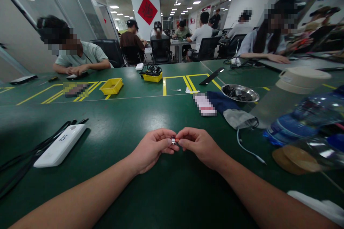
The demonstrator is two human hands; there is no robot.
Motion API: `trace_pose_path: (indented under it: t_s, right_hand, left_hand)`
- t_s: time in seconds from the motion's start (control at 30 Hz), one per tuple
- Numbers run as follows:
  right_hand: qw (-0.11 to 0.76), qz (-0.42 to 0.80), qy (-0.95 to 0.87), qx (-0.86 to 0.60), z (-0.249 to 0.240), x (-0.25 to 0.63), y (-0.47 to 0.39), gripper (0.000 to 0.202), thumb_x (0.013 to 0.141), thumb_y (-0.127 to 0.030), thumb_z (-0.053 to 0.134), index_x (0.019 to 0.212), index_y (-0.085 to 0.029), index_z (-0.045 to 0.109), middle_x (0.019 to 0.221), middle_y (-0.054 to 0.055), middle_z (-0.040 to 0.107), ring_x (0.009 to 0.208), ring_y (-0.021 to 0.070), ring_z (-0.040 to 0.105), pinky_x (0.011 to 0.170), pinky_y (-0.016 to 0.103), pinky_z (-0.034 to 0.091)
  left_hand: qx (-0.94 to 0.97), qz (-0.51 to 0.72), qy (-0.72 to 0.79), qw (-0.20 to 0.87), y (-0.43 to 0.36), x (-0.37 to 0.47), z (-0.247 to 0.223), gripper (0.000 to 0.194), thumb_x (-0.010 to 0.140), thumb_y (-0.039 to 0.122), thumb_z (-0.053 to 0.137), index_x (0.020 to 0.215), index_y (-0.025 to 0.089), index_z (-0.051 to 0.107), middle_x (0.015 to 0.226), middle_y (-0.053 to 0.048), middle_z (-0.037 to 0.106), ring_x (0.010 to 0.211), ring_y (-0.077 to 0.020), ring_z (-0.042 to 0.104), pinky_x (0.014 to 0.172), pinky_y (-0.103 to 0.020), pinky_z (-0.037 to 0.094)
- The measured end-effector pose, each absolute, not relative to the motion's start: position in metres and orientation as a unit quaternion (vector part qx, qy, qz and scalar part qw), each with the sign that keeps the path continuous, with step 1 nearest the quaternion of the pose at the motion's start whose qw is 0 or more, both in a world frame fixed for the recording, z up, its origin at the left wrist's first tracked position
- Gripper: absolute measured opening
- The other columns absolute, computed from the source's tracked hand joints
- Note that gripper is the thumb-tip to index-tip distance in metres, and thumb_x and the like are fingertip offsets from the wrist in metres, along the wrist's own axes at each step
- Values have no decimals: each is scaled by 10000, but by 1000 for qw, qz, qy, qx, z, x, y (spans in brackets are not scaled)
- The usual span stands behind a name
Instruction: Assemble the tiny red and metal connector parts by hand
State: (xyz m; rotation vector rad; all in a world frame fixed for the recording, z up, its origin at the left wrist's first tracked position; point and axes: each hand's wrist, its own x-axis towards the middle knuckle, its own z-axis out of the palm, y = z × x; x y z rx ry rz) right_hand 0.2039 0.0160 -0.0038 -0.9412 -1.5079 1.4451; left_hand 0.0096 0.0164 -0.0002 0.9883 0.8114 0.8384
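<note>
Both hands meet above the green table (150,114), fingertips almost touching. Between them is a small red and white part (175,140), too small to make out in detail. My left hand (154,147) pinches its white side between thumb and fingers. The orange-red side is in the pinch of my right hand (201,146), whose other fingers are curled.
A white power bank (62,145) with black cables lies at left. Farther off are a yellow tray (111,86) and a yellow box (152,77) of cables. At right stand a metal bowl (240,93), a large bottle (285,93) and plastic bottles. People sit beyond.
</note>
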Motion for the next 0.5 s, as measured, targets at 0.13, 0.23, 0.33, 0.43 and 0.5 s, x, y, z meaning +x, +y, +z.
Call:
trace_pose_path:
  t_s: [0.13, 0.23, 0.33, 0.43, 0.5]
  right_hand:
    - [415, 578, -597, -370, -5, 204, 16, 96, 789, -202, 686, 878, -168, 689, 787, 0, 652, 627, 104, 558, 621, 255, 447]
    - [425, 592, -581, -364, -8, 203, 17, 120, 778, -205, 700, 890, -168, 673, 786, -3, 649, 627, 101, 561, 616, 250, 447]
    - [431, 599, -572, -357, -10, 204, 17, 132, 774, -204, 708, 894, -170, 663, 788, -4, 649, 633, 103, 567, 615, 250, 447]
    - [434, 595, -575, -356, -10, 205, 17, 113, 777, -199, 708, 876, -172, 660, 770, -9, 643, 626, 102, 567, 611, 249, 442]
    - [434, 591, -579, -356, -10, 206, 17, 93, 778, -195, 708, 856, -170, 663, 752, -12, 638, 623, 101, 565, 614, 249, 440]
  left_hand:
    - [443, 376, 370, 725, 16, 9, -2, 204, 811, 145, 682, 1009, 104, 655, 888, -94, 723, 751, -123, 691, 662, -186, 535]
    - [443, 375, 374, 723, 17, 8, -3, 202, 819, 153, 680, 1011, 100, 651, 881, -98, 723, 760, -126, 694, 662, -180, 535]
    - [444, 373, 373, 724, 18, 7, -4, 211, 820, 156, 683, 1020, 101, 645, 894, -100, 721, 768, -126, 696, 662, -178, 536]
    - [445, 372, 365, 728, 18, 6, -4, 226, 815, 160, 694, 1027, 108, 638, 910, -94, 715, 774, -127, 695, 662, -182, 539]
    - [445, 374, 360, 730, 18, 6, -4, 228, 810, 156, 700, 1026, 113, 639, 899, -83, 710, 770, -126, 694, 654, -179, 538]
